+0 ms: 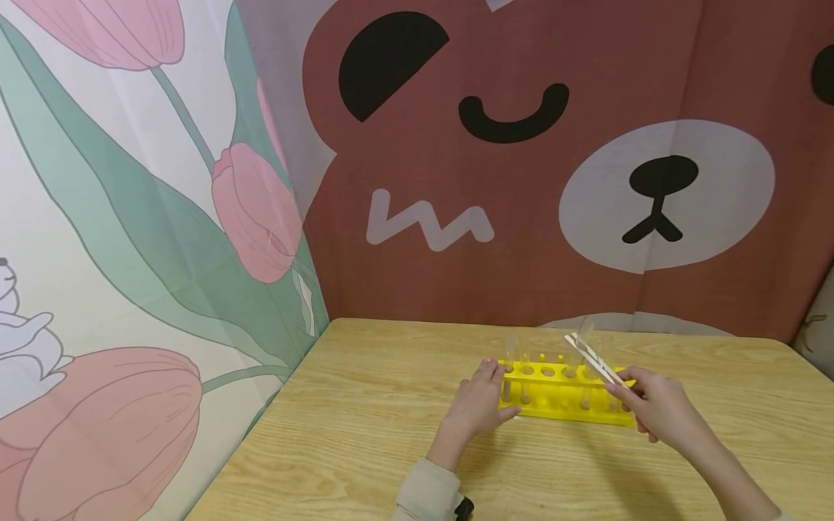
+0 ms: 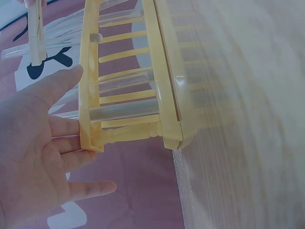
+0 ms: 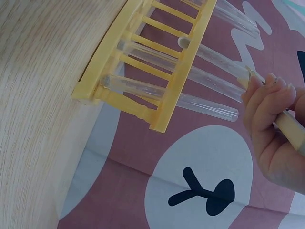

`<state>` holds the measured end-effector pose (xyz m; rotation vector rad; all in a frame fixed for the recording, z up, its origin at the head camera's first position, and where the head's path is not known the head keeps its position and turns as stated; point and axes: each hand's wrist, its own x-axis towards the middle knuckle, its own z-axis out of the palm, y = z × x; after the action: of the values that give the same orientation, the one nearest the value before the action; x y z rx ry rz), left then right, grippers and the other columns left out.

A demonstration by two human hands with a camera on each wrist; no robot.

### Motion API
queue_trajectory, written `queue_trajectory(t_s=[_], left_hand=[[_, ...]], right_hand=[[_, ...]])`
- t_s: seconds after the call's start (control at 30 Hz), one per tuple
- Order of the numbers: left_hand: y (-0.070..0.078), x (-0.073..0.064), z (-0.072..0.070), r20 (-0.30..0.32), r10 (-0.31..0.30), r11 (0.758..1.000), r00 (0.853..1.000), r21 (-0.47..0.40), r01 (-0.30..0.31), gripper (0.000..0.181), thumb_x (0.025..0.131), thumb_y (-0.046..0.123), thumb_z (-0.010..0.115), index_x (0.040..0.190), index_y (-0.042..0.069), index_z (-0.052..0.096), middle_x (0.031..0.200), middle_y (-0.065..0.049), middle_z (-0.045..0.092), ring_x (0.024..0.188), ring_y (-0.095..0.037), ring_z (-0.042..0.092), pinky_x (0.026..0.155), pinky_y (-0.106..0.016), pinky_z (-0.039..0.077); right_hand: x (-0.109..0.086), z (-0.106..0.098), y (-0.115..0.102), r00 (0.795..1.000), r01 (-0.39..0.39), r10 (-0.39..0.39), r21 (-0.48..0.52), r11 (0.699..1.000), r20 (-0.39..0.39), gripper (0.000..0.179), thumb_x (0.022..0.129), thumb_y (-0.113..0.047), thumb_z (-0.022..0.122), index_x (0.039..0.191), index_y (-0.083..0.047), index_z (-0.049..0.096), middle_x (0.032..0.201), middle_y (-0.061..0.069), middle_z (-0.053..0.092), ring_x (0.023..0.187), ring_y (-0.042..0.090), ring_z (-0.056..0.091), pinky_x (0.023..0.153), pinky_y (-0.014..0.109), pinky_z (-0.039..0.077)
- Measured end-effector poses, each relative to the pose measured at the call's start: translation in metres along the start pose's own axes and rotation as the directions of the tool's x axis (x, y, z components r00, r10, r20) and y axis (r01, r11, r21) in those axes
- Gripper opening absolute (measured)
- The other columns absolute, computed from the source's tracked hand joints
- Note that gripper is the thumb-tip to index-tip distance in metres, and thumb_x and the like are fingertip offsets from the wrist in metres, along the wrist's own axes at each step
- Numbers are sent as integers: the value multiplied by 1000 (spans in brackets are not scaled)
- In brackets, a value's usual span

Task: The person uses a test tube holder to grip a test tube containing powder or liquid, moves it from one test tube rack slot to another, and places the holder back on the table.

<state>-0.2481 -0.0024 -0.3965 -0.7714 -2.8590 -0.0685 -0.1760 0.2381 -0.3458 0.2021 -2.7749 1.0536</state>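
A yellow test tube rack stands on the table with clear test tubes in holes toward both ends. My left hand holds its left end, thumb along the front and fingers at the end and back; in the left wrist view, the fingers reach behind the upper plate. My right hand grips a wooden test tube clamp. Caught in the clamp's tip is a tilted test tube. The rounded bottom of this tube sits at a hole in the upper plate, as the right wrist view shows.
The wood-grain table extends around the rack. Behind it hangs a cloth with a brown bear, and a tulip-print cloth hangs on the left. Two upright tubes stand close to the clamped one.
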Motion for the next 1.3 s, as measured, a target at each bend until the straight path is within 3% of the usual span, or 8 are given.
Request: queue_trajectory(t_s=[0.93,1.3], left_hand=[[1,-1,-2,12,-10,999,1000,-42,11,72,84,53,50,139,9,34,143,-4,29,131,-15,21,93,-39,37],[0,0,0,9,-14,999,1000,-30,14,72,84,54,51,138,9,34,142,-4,29,131,-15,22,93,-38,37]], right_hand=[[0,1,1,1000,0,0,-8,1000,6,28,92,-23,51,95,4,53,57,1,47,36,14,42,33,28,40],[0,1,2,1000,-10,10,-8,1000,14,37,92,-32,50,96,4,53,58,1,47,37,14,43,34,28,41]])
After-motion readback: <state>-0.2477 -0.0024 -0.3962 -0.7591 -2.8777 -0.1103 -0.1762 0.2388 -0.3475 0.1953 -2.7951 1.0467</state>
